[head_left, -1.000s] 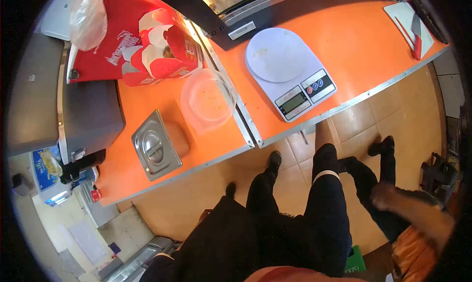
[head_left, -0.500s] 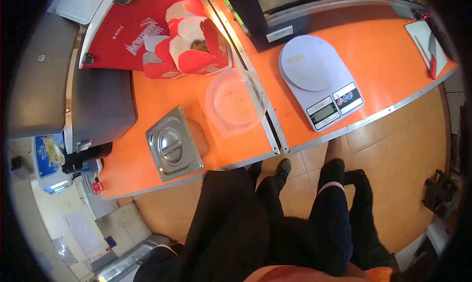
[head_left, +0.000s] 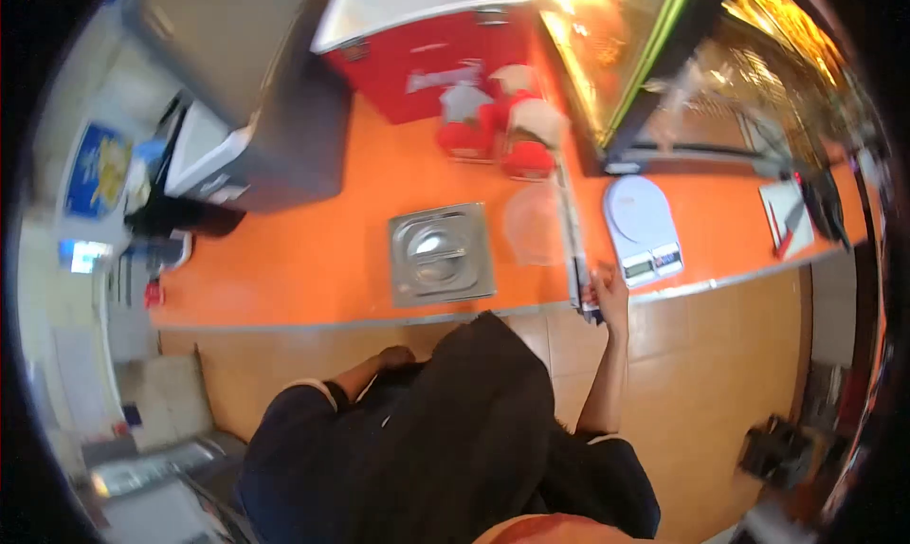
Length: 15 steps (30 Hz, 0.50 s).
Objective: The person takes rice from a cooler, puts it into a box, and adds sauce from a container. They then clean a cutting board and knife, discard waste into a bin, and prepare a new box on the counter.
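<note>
My right hand [head_left: 607, 291] is at the counter's front edge, between the white scale [head_left: 639, 217] and a clear plastic bowl [head_left: 534, 226]. Its fingers are blurred beside a small dark shape at the counter joint, and whether they hold it is unclear. Low by the dark clothing at my waist is my left hand [head_left: 396, 356], its fingers mostly hidden. A steel container with a lid [head_left: 442, 257] sits left of the bowl. Behind the bowl stand red and white food boxes [head_left: 529, 146], their flaps up.
A red cooler [head_left: 417, 80] and a dark grey cooler [head_left: 294, 151] stand at the back left of the orange counter [head_left: 275, 269]. At the back right is a lit glass display case [head_left: 711, 99]. A red-handled knife [head_left: 786, 241] lies on a board at the right.
The view has swung up and back, showing more of the display case and coolers. Both my hands are now visible low in view, the right one at the counter edge. The hand at the top is gone.
</note>
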Each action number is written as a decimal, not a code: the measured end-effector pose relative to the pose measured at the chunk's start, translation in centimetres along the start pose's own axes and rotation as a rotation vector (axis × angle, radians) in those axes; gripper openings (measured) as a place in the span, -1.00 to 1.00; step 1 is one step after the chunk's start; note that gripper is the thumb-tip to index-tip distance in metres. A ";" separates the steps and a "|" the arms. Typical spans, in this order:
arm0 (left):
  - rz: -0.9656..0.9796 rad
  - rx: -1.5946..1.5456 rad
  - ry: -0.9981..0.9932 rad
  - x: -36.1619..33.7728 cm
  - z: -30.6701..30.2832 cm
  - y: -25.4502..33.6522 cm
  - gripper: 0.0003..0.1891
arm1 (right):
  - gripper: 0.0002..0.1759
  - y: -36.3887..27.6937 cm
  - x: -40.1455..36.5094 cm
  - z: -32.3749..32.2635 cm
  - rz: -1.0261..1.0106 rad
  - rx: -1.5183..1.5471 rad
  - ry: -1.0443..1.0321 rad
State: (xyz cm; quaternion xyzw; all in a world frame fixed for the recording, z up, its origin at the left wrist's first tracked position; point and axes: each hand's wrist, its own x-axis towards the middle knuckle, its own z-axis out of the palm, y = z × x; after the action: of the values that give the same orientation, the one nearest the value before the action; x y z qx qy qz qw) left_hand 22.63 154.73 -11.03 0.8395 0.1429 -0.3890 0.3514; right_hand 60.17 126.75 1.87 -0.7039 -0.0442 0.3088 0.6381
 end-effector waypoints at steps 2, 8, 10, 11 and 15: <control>-0.235 -0.217 -0.051 -1.6 -1.1 1.0 -0.70 | -0.56 0.6 5.3 4.1 -0.112 -0.584 0.102; -0.249 -0.285 0.304 3.0 7.4 -8.9 -0.61 | -0.81 0.7 8.2 3.3 -0.210 -0.557 0.055; -0.358 -0.507 0.165 -0.1 7.0 -8.4 -0.62 | -0.75 0.3 8.6 0.5 -0.263 -0.438 0.055; -0.367 -0.542 0.193 -1.7 7.7 -7.7 -0.62 | -0.69 -3.0 6.5 0.5 -0.208 -0.355 0.051; -0.546 -0.769 0.480 -4.7 11.0 -4.2 -0.68 | -0.75 -4.7 9.9 -7.1 -0.184 -0.435 0.196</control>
State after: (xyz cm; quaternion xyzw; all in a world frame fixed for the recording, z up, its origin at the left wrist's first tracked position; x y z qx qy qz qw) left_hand 11.30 150.15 -14.46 0.6476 0.5652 -0.1828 0.4772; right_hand 73.17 125.94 2.47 -0.8441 -0.1115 0.1630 0.4984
